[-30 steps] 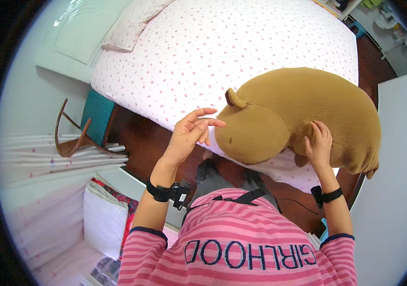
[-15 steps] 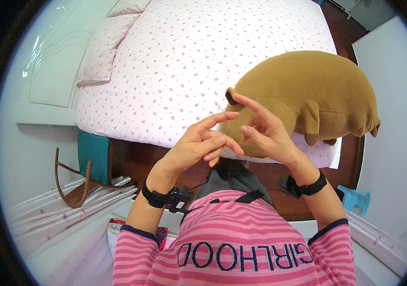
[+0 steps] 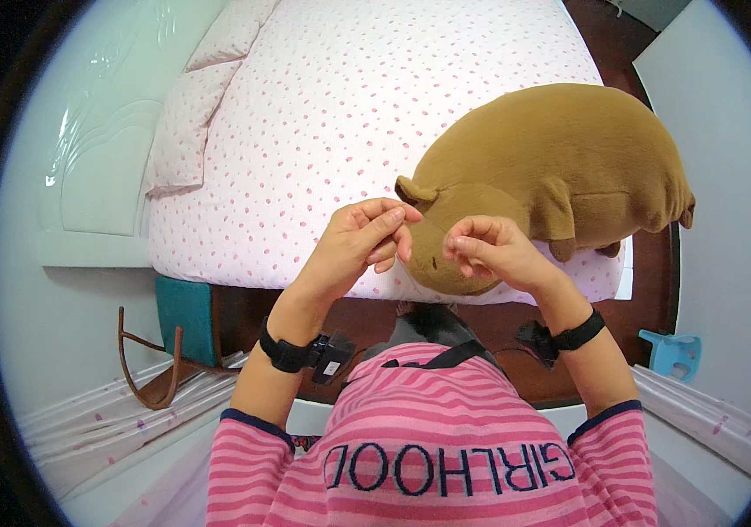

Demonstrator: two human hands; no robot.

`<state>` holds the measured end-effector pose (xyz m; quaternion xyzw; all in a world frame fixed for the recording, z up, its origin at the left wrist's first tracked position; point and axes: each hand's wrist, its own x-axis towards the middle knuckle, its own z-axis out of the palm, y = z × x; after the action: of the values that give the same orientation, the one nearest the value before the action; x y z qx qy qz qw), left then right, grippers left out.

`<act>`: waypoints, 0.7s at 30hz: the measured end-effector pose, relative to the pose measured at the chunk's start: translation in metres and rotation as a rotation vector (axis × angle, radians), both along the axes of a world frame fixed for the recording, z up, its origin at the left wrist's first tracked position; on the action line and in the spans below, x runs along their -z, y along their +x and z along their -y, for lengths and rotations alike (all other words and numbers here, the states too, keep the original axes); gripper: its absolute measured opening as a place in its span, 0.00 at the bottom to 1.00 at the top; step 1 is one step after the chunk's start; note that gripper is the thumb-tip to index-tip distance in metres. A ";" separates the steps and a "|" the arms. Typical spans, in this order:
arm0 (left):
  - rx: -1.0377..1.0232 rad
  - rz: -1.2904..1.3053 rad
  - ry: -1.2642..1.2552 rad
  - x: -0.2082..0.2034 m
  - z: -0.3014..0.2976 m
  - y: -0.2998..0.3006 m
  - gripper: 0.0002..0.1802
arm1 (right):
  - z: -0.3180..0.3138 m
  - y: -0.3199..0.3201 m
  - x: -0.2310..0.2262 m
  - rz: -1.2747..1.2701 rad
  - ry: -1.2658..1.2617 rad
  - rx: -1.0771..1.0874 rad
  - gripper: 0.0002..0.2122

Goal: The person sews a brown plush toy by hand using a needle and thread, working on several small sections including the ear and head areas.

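My left hand (image 3: 359, 241) is raised in front of me, thumb and index finger pinched together. To its right my right hand (image 3: 497, 252) is also closed in a pinch, fingers curled in. A very thin thread (image 3: 432, 226) seems to run between the two pinches; it is faint and hard to follow. Beyond and below the hands lies a big brown plush animal (image 3: 560, 158) on its side, its head and ear toward me. My right hand covers part of its head in the view.
The plush rests on a bed (image 3: 331, 132) with a pink-dotted white sheet. Pillows (image 3: 184, 123) lie at the left by a white headboard (image 3: 98, 202). A teal-seated chair (image 3: 186, 321) stands at lower left. At the right are a blue plastic stool (image 3: 674, 356) and a white wall (image 3: 727, 193).
Both hands have gone from spread, pointing fingers to pinches. They have drawn slightly apart, with the thread seeming to stretch between them. The view has shifted a little.
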<state>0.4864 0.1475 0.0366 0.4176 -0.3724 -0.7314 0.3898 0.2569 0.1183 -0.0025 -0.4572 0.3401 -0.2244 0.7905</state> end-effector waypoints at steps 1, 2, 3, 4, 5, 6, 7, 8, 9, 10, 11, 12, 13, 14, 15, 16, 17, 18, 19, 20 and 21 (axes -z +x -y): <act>0.006 0.000 -0.004 0.001 0.002 -0.004 0.14 | 0.001 -0.005 0.002 0.000 -0.004 0.006 0.10; -0.029 0.011 -0.008 0.004 0.006 -0.008 0.14 | 0.002 -0.010 0.007 0.103 0.081 -0.006 0.11; -0.064 0.021 -0.013 0.006 0.009 -0.012 0.14 | 0.002 -0.015 0.008 0.154 0.120 -0.010 0.11; -0.068 0.007 -0.021 0.008 0.013 -0.015 0.13 | 0.003 -0.019 0.009 0.204 0.159 -0.016 0.12; -0.064 0.005 -0.027 0.008 0.015 -0.018 0.13 | 0.002 -0.024 0.008 0.214 0.182 0.005 0.12; -0.059 0.033 -0.039 0.008 0.018 -0.022 0.13 | 0.002 -0.028 0.007 0.223 0.205 0.024 0.12; -0.052 0.060 -0.049 0.008 0.020 -0.026 0.13 | 0.002 -0.033 0.008 0.222 0.200 0.028 0.12; -0.049 0.059 -0.055 0.010 0.021 -0.030 0.13 | 0.003 -0.039 0.008 0.243 0.238 0.052 0.11; -0.037 0.094 -0.063 0.011 0.022 -0.035 0.13 | 0.004 -0.044 0.009 0.265 0.275 0.075 0.11; -0.025 0.129 -0.072 0.012 0.024 -0.039 0.13 | 0.004 -0.047 0.012 0.265 0.267 0.076 0.11; -0.025 0.129 -0.080 0.016 0.026 -0.042 0.13 | 0.004 -0.049 0.015 0.342 0.298 0.163 0.10; -0.009 0.181 -0.107 0.020 0.027 -0.046 0.13 | 0.004 -0.052 0.018 0.419 0.328 0.248 0.09; 0.008 0.232 -0.134 0.020 0.029 -0.050 0.13 | 0.006 -0.054 0.022 0.420 0.319 0.249 0.09; 0.027 0.249 -0.156 0.019 0.029 -0.055 0.13 | 0.008 -0.057 0.025 0.528 0.347 0.291 0.08; 0.027 0.248 -0.165 0.018 0.028 -0.061 0.13 | 0.010 -0.059 0.027 0.637 0.376 0.332 0.07; 0.042 0.280 -0.165 0.016 0.026 -0.066 0.13 | 0.012 -0.061 0.028 0.636 0.371 0.331 0.07; 0.057 0.313 -0.165 0.015 0.026 -0.071 0.12 | 0.014 -0.063 0.028 0.738 0.430 0.325 0.06; 0.064 0.333 -0.184 0.018 0.027 -0.074 0.12 | 0.016 -0.065 0.028 0.840 0.490 0.318 0.06; 0.058 0.333 -0.187 0.018 0.026 -0.077 0.12 | 0.017 -0.065 0.027 0.839 0.489 0.312 0.06; 0.070 0.390 -0.197 0.018 0.025 -0.080 0.12 | 0.018 -0.065 0.026 0.844 0.497 0.355 0.06; 0.082 0.447 -0.207 0.018 0.023 -0.084 0.12 | 0.018 -0.065 0.025 0.848 0.506 0.399 0.07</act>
<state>0.4026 0.1244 0.0187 0.5115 -0.5390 -0.5940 0.3083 0.1919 0.1004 -0.0272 -0.0479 0.1146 -0.4465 0.8861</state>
